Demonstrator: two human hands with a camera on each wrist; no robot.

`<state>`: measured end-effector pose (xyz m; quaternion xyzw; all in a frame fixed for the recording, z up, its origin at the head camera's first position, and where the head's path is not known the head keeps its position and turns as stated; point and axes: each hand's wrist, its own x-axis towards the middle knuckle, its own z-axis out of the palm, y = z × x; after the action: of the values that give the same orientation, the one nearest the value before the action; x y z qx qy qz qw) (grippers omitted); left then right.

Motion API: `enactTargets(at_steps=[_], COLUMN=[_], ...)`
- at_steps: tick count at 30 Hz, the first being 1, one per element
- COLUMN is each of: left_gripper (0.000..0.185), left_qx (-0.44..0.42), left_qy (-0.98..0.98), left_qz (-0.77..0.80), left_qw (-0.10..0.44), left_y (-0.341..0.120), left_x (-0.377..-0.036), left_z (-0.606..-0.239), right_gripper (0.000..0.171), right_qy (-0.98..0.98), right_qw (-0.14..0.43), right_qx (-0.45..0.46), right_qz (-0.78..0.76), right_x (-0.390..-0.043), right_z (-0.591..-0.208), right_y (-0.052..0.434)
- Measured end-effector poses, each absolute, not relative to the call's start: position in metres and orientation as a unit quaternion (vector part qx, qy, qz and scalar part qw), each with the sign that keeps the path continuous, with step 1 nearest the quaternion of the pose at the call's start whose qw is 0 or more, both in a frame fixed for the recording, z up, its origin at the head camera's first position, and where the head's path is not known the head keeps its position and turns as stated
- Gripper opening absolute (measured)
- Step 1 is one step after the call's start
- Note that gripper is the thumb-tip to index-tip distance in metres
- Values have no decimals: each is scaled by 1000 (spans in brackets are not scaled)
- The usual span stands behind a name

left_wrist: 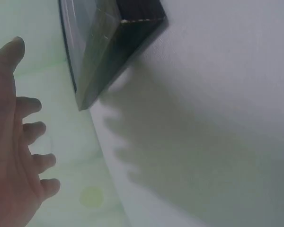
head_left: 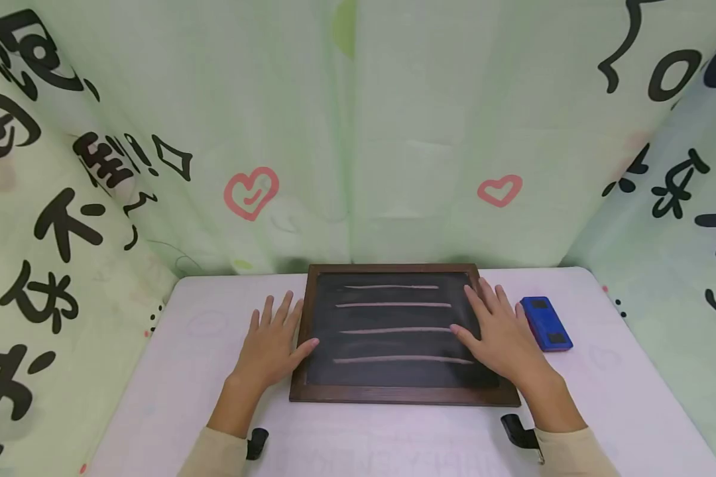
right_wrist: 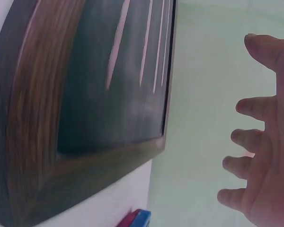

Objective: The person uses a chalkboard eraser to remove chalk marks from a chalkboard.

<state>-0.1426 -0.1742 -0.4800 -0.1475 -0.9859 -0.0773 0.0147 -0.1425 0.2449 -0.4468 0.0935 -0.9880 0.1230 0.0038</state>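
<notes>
We hold our left grip (head_left: 268,351) and right grip (head_left: 506,338) spread; the right one, dipping and dragging, could smear the blackboard's (head_left: 400,344) chalk lines (right_wrist: 116,45).

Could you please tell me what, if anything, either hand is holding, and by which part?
Nothing is held: the left hand and right hand have their fingers spread near the chalkboard.

It's a small curtained-off spot; home or studio, I can't tell. Pale green fabric curtains (head_left: 412,132) with black lettering (head_left: 63,225) and red heart outlines (head_left: 252,197) flank a white, round-cornered table (head_left: 608,391).
</notes>
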Motion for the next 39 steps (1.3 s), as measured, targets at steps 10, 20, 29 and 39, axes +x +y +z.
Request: enactTargets(at_steps=[10,20,29,39], left_gripper=[83,83,80,76], left_qx=[-168,-204,-227,-241], left_qy=[-981,-976,-971,-968], left_qz=[-94,-79,-72,-65], left_qw=[5,23,23,0], left_y=[-186,-192,-194,-192], left_x=[-149,-153,-153,-153], left_z=[-495,-505,-507,-510], right_gripper=[80,80,87,101], right_qy=[-991,-988,-992,-993], right_qw=[35,87,58,-6], right_qx=[91,84,35,8], right_qz=[90,96,111,115], right_x=[-145,-152,-155,-158], right_z=[-450,-463,-477,-486], right_y=[280,319,353,378])
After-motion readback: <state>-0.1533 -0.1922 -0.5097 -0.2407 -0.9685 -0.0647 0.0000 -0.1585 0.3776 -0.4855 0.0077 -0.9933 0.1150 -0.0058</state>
